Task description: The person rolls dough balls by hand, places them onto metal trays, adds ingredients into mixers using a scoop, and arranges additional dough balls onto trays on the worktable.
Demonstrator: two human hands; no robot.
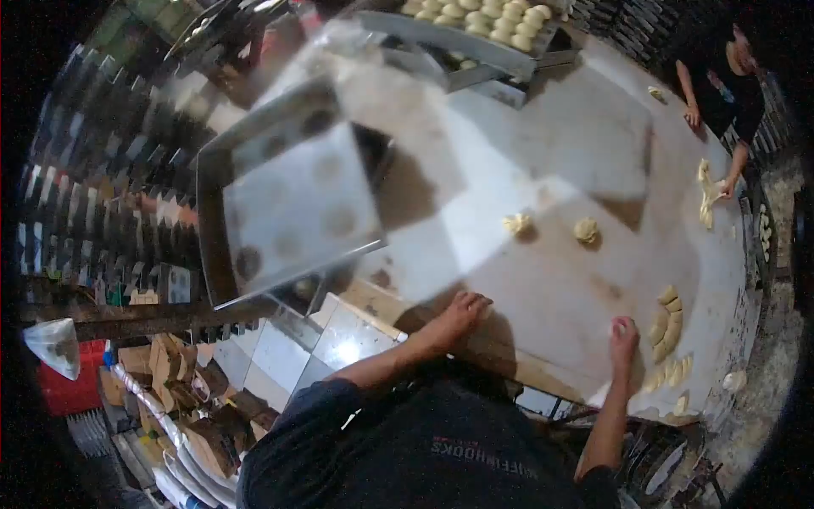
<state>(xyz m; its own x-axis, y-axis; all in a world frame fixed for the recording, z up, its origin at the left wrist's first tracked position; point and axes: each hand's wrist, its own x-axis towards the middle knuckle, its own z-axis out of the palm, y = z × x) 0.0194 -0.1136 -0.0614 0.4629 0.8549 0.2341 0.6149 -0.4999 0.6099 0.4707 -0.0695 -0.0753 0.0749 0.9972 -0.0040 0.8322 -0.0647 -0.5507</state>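
Observation:
My left hand [468, 312] is over the near edge of the pale worktable [543, 297], its fingers loosely bent and apart, with nothing visible in them. Farther right, my right hand [625, 331] has its fingers curled in; whatever may be inside is hidden. Beside it lies a curved row of cut dough pieces [666, 324], with smaller dough pieces [670, 373] nearer the table's edge. Beyond my hands, toward the middle, sit two rough dough lumps, a left lump [515, 224] and a right lump [586, 230].
A deep metal baking pan [376, 246] stands at the left, overhanging the table. At the back, a tray [449, 36] carries many dough balls [509, 19]. Another person [731, 93] at the far right handles a dough strip [705, 193]. Cardboard and bags [182, 382] fill the lower left.

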